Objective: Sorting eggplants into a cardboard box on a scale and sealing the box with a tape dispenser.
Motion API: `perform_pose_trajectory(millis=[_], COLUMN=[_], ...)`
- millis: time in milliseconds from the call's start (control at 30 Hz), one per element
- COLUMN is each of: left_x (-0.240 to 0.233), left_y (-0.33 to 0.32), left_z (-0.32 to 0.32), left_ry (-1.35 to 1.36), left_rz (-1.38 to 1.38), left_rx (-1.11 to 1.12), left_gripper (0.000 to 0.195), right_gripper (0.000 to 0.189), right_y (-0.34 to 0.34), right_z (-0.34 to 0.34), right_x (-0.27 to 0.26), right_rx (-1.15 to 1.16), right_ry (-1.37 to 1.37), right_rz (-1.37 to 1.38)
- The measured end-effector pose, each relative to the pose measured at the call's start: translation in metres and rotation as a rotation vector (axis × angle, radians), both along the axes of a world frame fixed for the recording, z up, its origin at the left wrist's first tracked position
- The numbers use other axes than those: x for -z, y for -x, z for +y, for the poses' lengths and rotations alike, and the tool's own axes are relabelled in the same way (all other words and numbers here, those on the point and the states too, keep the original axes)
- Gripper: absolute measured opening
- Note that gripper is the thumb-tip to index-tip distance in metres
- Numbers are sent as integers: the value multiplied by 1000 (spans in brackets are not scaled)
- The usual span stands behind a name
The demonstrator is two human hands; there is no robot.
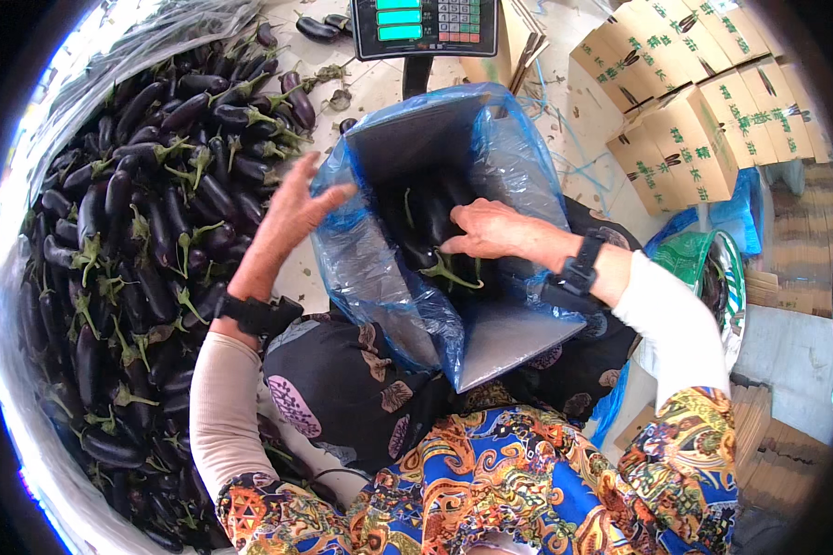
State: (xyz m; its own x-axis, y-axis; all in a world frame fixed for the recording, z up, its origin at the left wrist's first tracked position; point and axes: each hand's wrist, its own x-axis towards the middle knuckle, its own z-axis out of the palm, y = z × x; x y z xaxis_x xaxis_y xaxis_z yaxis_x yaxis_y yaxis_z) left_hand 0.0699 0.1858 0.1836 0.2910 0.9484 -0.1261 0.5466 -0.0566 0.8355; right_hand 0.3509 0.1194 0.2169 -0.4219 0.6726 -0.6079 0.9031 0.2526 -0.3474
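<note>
A box lined with a blue plastic bag (382, 291) stands before me, its flaps spread, with several dark eggplants (427, 208) inside. My right hand (489, 225) reaches into the box from the right, its fingertips at the eggplants; whether it grips one cannot be told. Raised at the box's left edge, my left hand (305, 198) is empty, thumb and fingers apart, slightly blurred. To its left lies a large heap of eggplants (160, 229) with green stems, edged by clear plastic sheeting (14, 333).
A digital scale display (427, 28) on a post rises behind the box. Printed cartons (673, 152) are stacked at the upper right. Flattened cardboard (805, 236) and a green and white sack (684, 260) lie at the right. Loose eggplants (316, 29) and dry leaves are on the floor.
</note>
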Motion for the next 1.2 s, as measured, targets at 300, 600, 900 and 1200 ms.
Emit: perform_pose_trajectory(millis=[300, 600, 900, 1200], left_x=[0, -1, 14, 15], left_y=[-30, -43, -36, -37], left_z=[-23, -19, -25, -27], left_ry=[258, 375, 384, 350], left_rz=[-185, -462, -576, -634], left_rx=[67, 58, 14, 25], left_gripper=[75, 71, 70, 67], right_gripper=[72, 59, 62, 24], right_y=[0, 15, 18, 31], right_z=[-22, -21, -33, -53], right_x=[55, 32, 43, 62], right_rx=[655, 503, 465, 82], right_ry=[-114, -309, -247, -251], right_rz=[177, 79, 60, 210])
